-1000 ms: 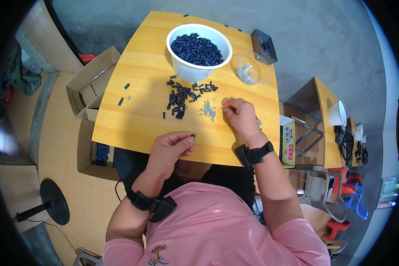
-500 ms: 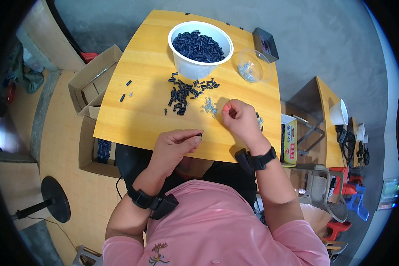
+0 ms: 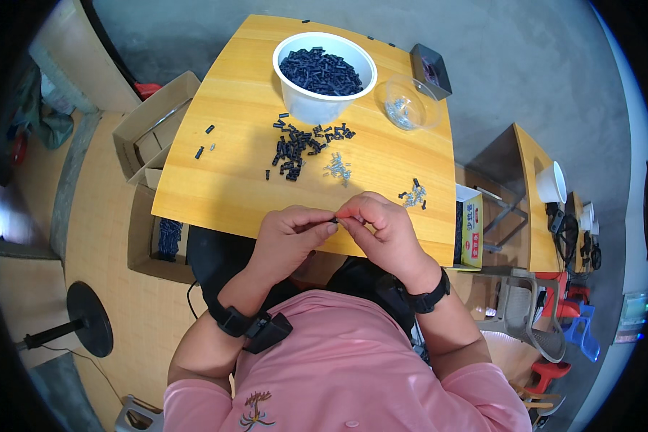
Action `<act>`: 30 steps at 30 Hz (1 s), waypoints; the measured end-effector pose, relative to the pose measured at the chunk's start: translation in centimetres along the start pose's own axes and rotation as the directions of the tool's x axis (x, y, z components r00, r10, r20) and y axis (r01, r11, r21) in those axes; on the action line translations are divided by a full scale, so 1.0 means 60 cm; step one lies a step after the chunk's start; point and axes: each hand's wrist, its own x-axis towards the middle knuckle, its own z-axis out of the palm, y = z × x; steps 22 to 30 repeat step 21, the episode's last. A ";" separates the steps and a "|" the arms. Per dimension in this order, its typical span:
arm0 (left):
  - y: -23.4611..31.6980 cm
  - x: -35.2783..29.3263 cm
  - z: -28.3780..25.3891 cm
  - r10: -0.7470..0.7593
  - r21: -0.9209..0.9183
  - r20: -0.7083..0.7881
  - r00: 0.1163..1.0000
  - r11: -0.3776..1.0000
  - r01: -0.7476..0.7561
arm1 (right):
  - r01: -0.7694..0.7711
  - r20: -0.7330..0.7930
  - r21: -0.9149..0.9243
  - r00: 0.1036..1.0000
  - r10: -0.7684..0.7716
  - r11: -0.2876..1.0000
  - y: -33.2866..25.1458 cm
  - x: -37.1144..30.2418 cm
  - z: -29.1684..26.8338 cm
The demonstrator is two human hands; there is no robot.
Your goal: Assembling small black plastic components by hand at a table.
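My left hand (image 3: 289, 234) pinches a small black plastic piece (image 3: 335, 220) over the near edge of the wooden table (image 3: 216, 165). Fingertips of my right hand (image 3: 381, 229) meet it there, closed at the same spot; whatever they hold is too small to make out. Just beyond my hands lies a little heap of small clear or silvery parts (image 3: 337, 170). Left of that heap spreads a pile of loose black pieces (image 3: 292, 149). A mixed cluster of silvery and black bits (image 3: 415, 195) sits to the right of my right hand.
A white tub (image 3: 317, 108) full of black pieces stands at the back. Right of it are a clear round container (image 3: 421, 115) with silvery parts and a dark box (image 3: 433, 70). Cardboard boxes (image 3: 147, 252) flank the table's left side. A few black pieces (image 3: 199, 153) lie apart at left.
My right hand has moved from beside the silvery heap toward me and left, joining my left hand. The left hand has shifted slightly right, still pinching the black piece.
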 end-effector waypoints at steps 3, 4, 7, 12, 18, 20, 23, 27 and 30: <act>0.002 -0.003 0.004 0.007 0.014 -0.023 1.000 1.000 -0.007 | 0.034 0.025 -0.084 0.999 -0.032 0.996 -0.012 -0.001 0.000; 0.000 -0.003 0.005 0.026 0.057 -0.031 0.999 0.998 -0.024 | 0.035 0.027 -0.085 0.999 -0.033 0.996 -0.013 -0.001 0.000; -0.005 -0.006 0.003 0.105 0.184 -0.037 0.994 0.978 -0.096 | 0.148 0.113 -0.275 0.986 -0.121 0.950 -0.017 -0.001 0.001; 0.002 -0.008 0.003 0.135 0.269 -0.064 0.989 0.956 -0.113 | 0.177 0.176 -0.337 0.977 -0.123 0.925 -0.039 0.003 0.009; 0.007 0.001 0.000 0.340 0.427 -0.056 0.939 0.858 -0.286 | 0.147 0.103 -0.454 0.988 -0.112 0.879 -0.055 0.000 0.031; 0.000 0.006 -0.001 0.332 0.467 -0.059 0.942 0.843 -0.268 | 0.166 0.142 -0.552 0.984 -0.104 0.817 -0.055 -0.002 0.044; 0.000 0.009 -0.001 0.331 0.468 -0.056 0.942 0.842 -0.268 | 0.188 0.179 -0.642 0.979 -0.093 0.743 -0.053 -0.004 0.053; 0.000 0.009 -0.001 0.331 0.468 -0.056 0.942 0.842 -0.268 | 0.188 0.179 -0.642 0.979 -0.093 0.743 -0.053 -0.004 0.053; 0.000 0.009 -0.001 0.331 0.468 -0.056 0.942 0.842 -0.268 | 0.188 0.179 -0.642 0.979 -0.093 0.743 -0.053 -0.004 0.053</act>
